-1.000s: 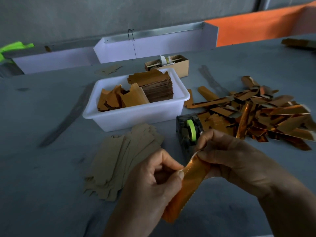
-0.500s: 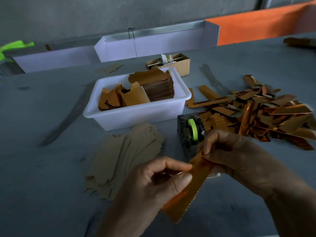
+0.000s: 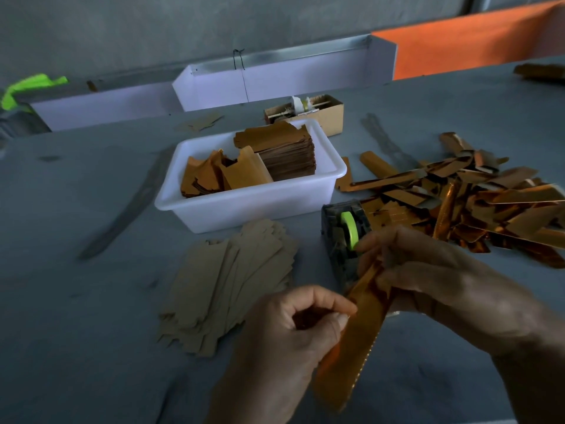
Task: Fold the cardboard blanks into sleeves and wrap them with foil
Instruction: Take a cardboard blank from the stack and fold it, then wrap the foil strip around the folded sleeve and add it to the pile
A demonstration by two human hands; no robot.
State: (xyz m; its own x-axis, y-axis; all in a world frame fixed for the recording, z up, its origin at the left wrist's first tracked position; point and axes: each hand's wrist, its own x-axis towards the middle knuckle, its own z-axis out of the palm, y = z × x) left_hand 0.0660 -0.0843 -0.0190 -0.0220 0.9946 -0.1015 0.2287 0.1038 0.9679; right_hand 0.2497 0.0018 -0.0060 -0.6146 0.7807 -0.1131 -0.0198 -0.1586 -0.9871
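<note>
Low in the frame, centre right, both hands hold one foil strip [image 3: 363,325]: the left hand [image 3: 293,338] pinches its edge, the right hand [image 3: 428,276] grips its top end. Plain cardboard blanks [image 3: 226,289] fan out left of them, a tape dispenser [image 3: 345,237] sits just behind, and finished foil pieces [image 3: 489,203] pile at right.

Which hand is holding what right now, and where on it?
Both hold one orange foil strip: the right hand grips its upper end, the left hand pinches its left edge just below.
</note>
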